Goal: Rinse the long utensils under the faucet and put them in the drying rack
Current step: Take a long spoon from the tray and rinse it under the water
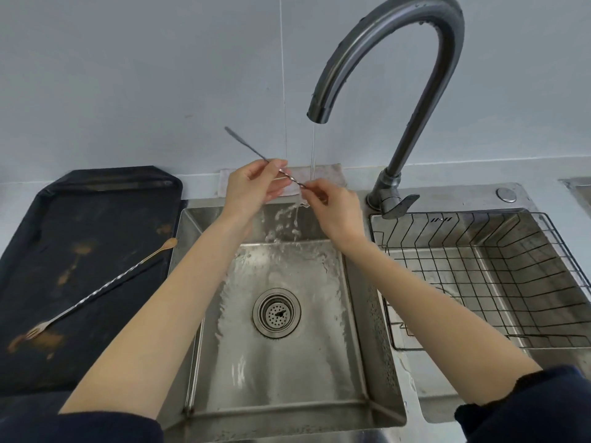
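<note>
Steel sink (377, 318); left hand (252, 183) and right hand (332, 206) both pinch one utensil (248, 148); two others (105, 287) on tray (96, 219).

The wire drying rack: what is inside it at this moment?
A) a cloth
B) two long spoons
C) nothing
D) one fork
C: the wire drying rack holds no utensil; one long utensil is in the hands under the water, and another lies on the black tray.

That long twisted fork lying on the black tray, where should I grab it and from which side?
Take the long fork at its twisted mid-shaft, from above, with the left hand once it is free. It lies flat and diagonal on the black tray, tines nearest you; a gold spoon lies close by its far end.
</note>
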Demonstrator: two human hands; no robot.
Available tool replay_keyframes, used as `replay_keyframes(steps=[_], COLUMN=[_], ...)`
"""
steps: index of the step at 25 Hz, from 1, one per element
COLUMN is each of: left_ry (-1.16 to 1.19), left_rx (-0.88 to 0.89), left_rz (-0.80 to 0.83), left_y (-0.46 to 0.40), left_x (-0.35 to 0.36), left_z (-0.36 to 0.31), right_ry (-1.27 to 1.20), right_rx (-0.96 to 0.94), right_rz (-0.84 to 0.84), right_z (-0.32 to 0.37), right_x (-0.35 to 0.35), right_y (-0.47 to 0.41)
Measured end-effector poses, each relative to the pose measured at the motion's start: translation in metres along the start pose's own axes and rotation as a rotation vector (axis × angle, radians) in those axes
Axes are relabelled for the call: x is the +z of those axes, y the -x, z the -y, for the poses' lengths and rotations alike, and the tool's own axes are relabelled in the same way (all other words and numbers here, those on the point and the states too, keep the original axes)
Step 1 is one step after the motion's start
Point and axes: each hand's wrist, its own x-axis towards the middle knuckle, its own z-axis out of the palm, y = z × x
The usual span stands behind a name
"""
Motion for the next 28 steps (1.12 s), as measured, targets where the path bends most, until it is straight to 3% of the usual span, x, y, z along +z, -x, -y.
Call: replay_keyframes(steps=[6, 13, 17, 28], left_ry=[0.22, 0.329, 0.374, 0.423], left_rx=[-0.112, -0.264, -0.409, -0.868], left_rz=[-0.051, -0.14, -0.203, -0.184], left_y=[-0.001, -0.009, -0.014, -0.017], left_x=[-0.014, -0.036, -0.048, -0.073], left_z=[0.009, 0.039, 0.067, 0.181], right_ry=[0.133, 0.286, 0.343, 0.532], right_rx=[-0.12, -0.097, -0.035, 0.144], right_rz=[0.023, 0.101, 0.202, 0.554], right_z=[-0.002, -0.033, -0.054, -0.12], right_x=[-0.006, -0.007, 0.003, 0.067], right_y=[-0.002, 0.005, 0.011, 0.041])
